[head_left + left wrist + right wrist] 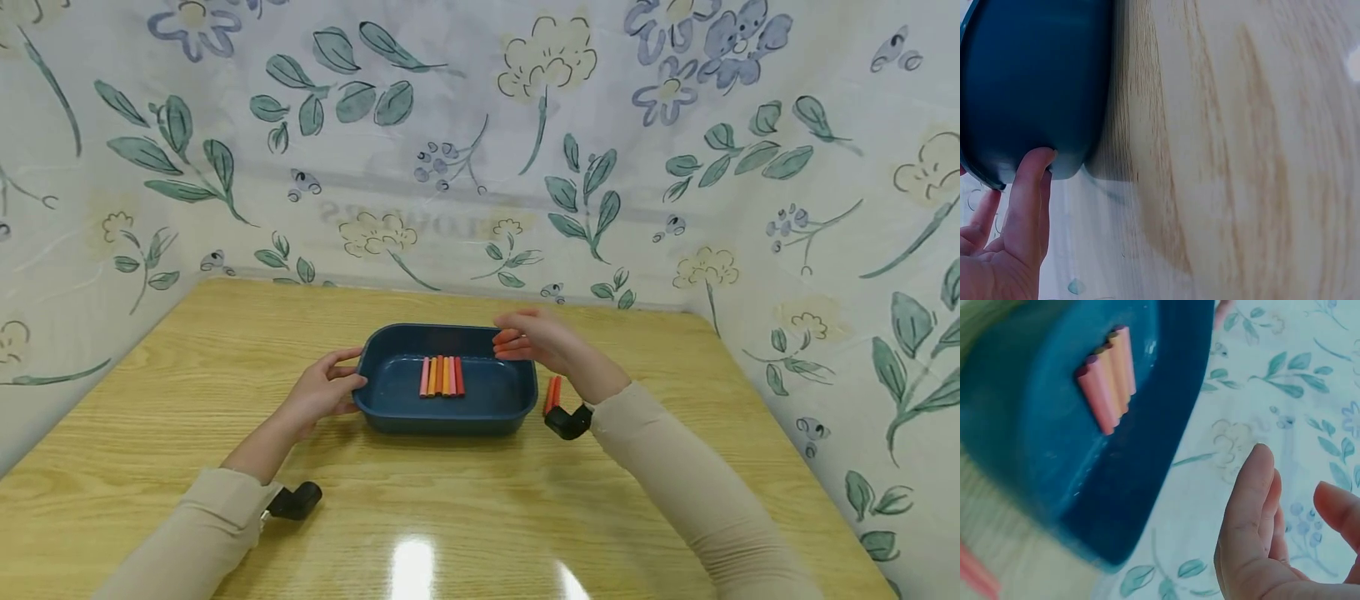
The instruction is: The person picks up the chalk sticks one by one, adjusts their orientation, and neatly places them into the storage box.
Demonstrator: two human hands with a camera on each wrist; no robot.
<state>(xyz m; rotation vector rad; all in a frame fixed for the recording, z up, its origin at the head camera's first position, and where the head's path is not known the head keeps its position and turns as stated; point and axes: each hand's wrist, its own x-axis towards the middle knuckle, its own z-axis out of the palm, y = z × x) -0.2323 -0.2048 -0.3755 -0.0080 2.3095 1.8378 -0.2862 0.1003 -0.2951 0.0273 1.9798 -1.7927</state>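
Note:
A dark blue rectangular dish [450,425] with rounded corners sits on the table. Inside it, several short coloured sticks [442,377], pink, orange and red, lie side by side in a row. At the dish's left end my left hand [322,392] holds it, thumb at the rim and fingers against the outer wall [1029,81]. My right hand [543,337] is raised over the back right corner of the dish, fingers extended and thumb apart, with nothing held in the right wrist view. Red sticks [552,392] lie on the table just right of the dish, partly hidden by the right wrist.
The wood-grain table [450,508] extends around the dish. A floral-patterned cloth [465,167] stands behind it and along both sides. Black wrist cameras [296,500] hang below each forearm, the right one [567,422] close to the red sticks.

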